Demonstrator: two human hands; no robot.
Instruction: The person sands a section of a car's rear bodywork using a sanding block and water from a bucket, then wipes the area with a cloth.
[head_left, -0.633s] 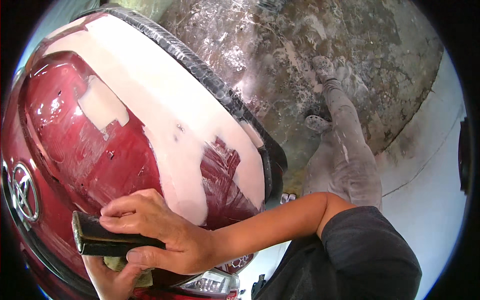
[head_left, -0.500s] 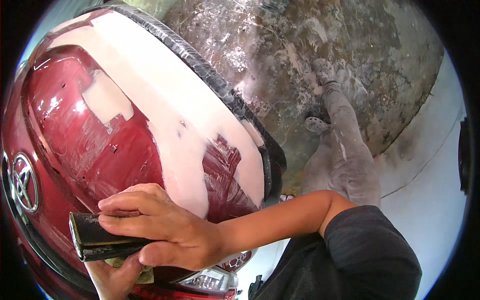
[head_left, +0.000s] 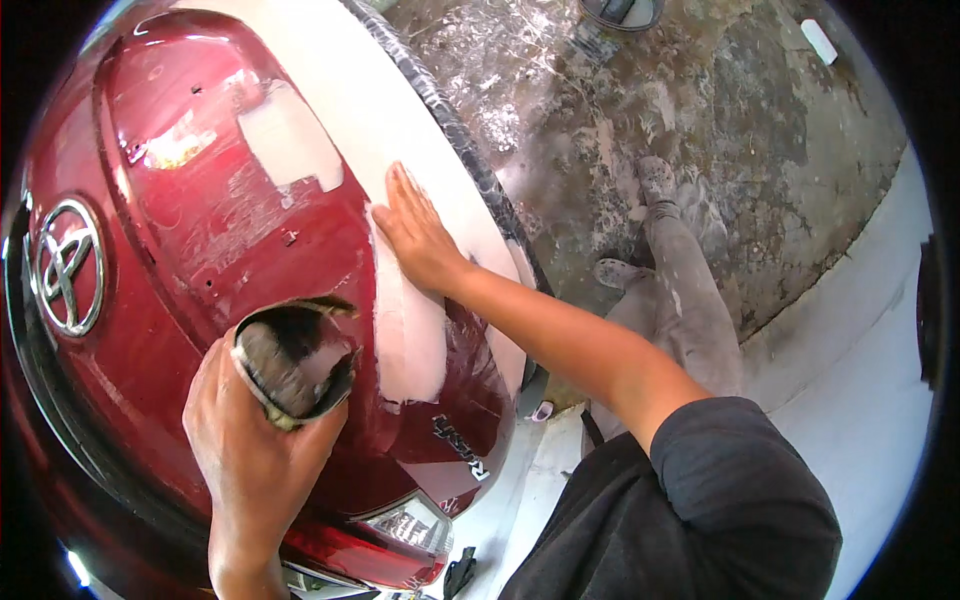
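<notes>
My left hand [head_left: 245, 450] grips a dark sanding pad [head_left: 295, 365] with a curled, ragged sheet around it, held over the lower part of a red car rear panel [head_left: 170, 260]. My right hand [head_left: 420, 235] is open, fingers stretched out, lying on the cream filler band [head_left: 405, 350] that runs along the panel's right side. A separate squarish filler patch [head_left: 285, 135] sits higher on the red paint. Small holes and scuffs mark the paint around it.
A chrome emblem [head_left: 70, 265] is at left, a tail lamp [head_left: 410, 525] low. A masked dark edge [head_left: 455, 120] borders the panel. My dusty-trousered legs stand on the stained floor [head_left: 780, 150], with a bucket [head_left: 620, 15], a small white object [head_left: 818, 40] and a pale wall [head_left: 850, 350].
My right hand has left the sanding pad and moved up onto the filler, fingers extended. My left hand has turned the pad end-on. The view has shifted over the panel.
</notes>
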